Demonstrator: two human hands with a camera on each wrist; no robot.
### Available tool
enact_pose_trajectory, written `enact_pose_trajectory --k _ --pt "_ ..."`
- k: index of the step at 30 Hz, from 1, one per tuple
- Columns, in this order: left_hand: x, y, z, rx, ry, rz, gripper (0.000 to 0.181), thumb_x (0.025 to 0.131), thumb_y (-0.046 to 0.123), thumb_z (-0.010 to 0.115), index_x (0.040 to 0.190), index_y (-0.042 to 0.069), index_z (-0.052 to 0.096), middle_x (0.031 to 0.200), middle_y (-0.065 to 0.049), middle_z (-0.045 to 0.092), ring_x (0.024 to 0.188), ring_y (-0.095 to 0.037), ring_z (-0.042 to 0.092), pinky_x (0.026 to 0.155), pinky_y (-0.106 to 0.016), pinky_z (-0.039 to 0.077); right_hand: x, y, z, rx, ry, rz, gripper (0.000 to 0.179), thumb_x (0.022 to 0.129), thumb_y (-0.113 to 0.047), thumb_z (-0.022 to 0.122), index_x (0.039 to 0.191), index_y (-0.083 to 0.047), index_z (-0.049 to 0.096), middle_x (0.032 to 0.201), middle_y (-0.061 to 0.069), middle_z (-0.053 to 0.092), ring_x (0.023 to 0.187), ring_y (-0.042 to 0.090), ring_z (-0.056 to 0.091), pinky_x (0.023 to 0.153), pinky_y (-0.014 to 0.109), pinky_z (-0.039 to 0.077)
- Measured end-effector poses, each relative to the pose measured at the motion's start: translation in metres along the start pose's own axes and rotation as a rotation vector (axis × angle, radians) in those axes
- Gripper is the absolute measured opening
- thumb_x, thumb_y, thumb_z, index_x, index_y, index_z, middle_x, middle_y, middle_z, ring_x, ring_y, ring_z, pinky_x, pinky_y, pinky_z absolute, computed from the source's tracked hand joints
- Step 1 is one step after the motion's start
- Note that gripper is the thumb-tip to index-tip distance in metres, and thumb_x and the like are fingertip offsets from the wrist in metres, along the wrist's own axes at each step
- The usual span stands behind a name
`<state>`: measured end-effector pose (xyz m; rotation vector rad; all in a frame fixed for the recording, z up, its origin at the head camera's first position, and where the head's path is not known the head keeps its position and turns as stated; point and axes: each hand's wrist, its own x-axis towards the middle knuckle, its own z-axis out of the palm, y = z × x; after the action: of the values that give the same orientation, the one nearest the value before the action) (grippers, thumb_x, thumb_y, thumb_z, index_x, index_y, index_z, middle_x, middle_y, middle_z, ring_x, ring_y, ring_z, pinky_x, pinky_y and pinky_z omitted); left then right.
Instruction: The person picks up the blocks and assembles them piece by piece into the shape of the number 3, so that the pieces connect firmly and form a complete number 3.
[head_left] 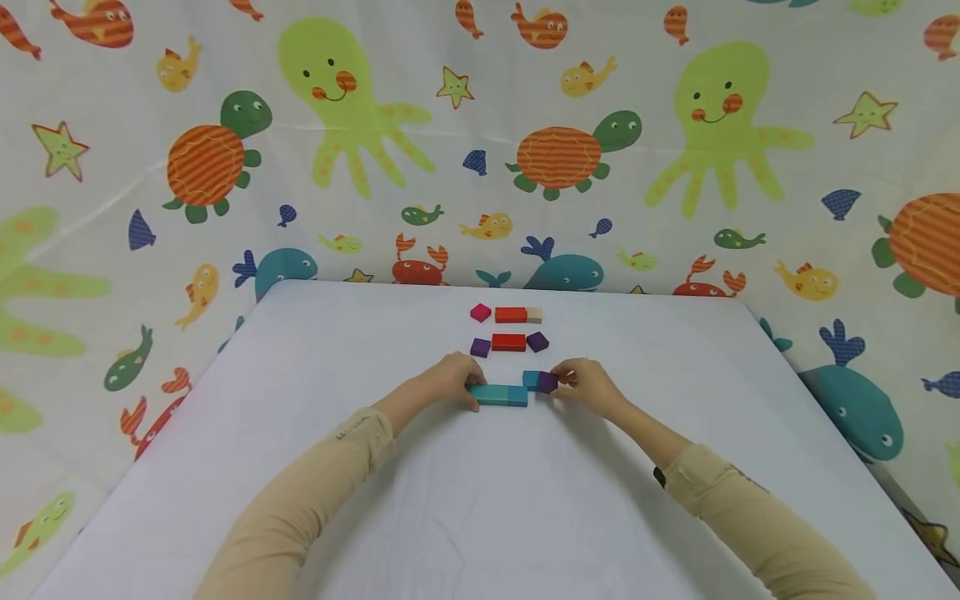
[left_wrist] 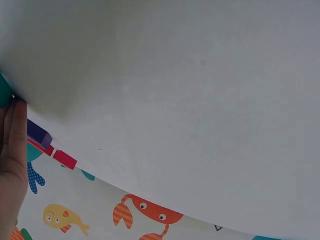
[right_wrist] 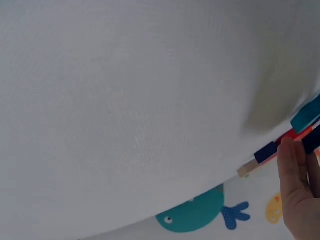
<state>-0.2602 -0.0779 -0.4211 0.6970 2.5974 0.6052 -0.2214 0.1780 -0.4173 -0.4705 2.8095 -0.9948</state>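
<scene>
My left hand (head_left: 452, 382) grips the left end of a teal block (head_left: 491, 395) low over the white table, thumb in front and fingers behind. A blue block (head_left: 517, 397) continues that row on the right. Just behind its right end is another blue block (head_left: 531, 381). My right hand (head_left: 590, 387) pinches a dark purple block (head_left: 548, 382), which overlaps that rear blue block in the head view. In the left wrist view only a corner of the teal block (left_wrist: 4, 91) shows. The right wrist view catches the purple block (right_wrist: 312, 141) at my fingertips.
Farther back on the white table (head_left: 360, 333), a red block (head_left: 508, 342) lies between two purple blocks (head_left: 480, 347). Behind that row are a pink block (head_left: 481, 312), another red block (head_left: 510, 315) and a beige block (head_left: 534, 316). A sea-animal curtain (head_left: 517, 100) hangs beyond the table.
</scene>
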Motion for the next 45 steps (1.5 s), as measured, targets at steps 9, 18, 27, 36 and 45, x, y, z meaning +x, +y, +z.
enact_pose_trajectory --k 9,18,27,36,45 --pt "0.0 -0.002 -0.001 -0.008 0.006 0.013 0.036 0.073 0.018 0.081 0.106 0.006 0.071 0.097 -0.006 0.07 0.081 -0.013 0.059 0.081 -0.025 0.053 -0.008 -0.003 0.007 -0.018 -0.017 -0.018 0.032 0.081 -0.004 0.07 0.111 0.005 0.063 0.109 0.019 0.066 0.099 0.031 0.062 0.088 0.042 0.053" --pt "0.001 -0.006 0.002 -0.004 0.021 0.039 0.036 0.072 0.018 0.082 0.104 0.005 0.071 0.094 -0.005 0.07 0.079 -0.012 0.057 0.077 -0.024 0.052 -0.015 -0.008 0.013 -0.068 -0.065 -0.085 0.03 0.078 -0.002 0.072 0.107 0.005 0.065 0.105 0.017 0.068 0.094 0.027 0.064 0.085 0.039 0.054" --pt "0.001 -0.008 0.002 -0.004 0.028 0.059 0.036 0.071 0.018 0.083 0.103 0.005 0.071 0.092 -0.005 0.07 0.078 -0.012 0.057 0.076 -0.023 0.052 -0.018 -0.008 0.017 -0.071 -0.077 -0.089 0.03 0.077 -0.001 0.073 0.106 0.003 0.064 0.104 0.016 0.068 0.094 0.026 0.064 0.086 0.04 0.054" --pt "0.0 -0.01 0.002 -0.005 0.027 0.052 0.037 0.071 0.018 0.083 0.103 0.005 0.071 0.093 -0.005 0.07 0.078 -0.012 0.057 0.077 -0.023 0.052 -0.018 -0.009 0.019 -0.1 -0.119 -0.091 0.032 0.077 -0.005 0.075 0.107 0.0 0.065 0.108 0.014 0.069 0.099 0.025 0.064 0.089 0.04 0.053" --pt "0.001 -0.008 0.001 -0.006 0.012 0.046 0.037 0.072 0.019 0.082 0.105 0.005 0.071 0.093 -0.004 0.069 0.079 -0.012 0.057 0.077 -0.024 0.052 -0.02 -0.015 0.022 -0.146 -0.112 -0.085 0.03 0.077 -0.007 0.076 0.105 -0.001 0.068 0.105 0.012 0.07 0.1 0.026 0.064 0.089 0.04 0.052"
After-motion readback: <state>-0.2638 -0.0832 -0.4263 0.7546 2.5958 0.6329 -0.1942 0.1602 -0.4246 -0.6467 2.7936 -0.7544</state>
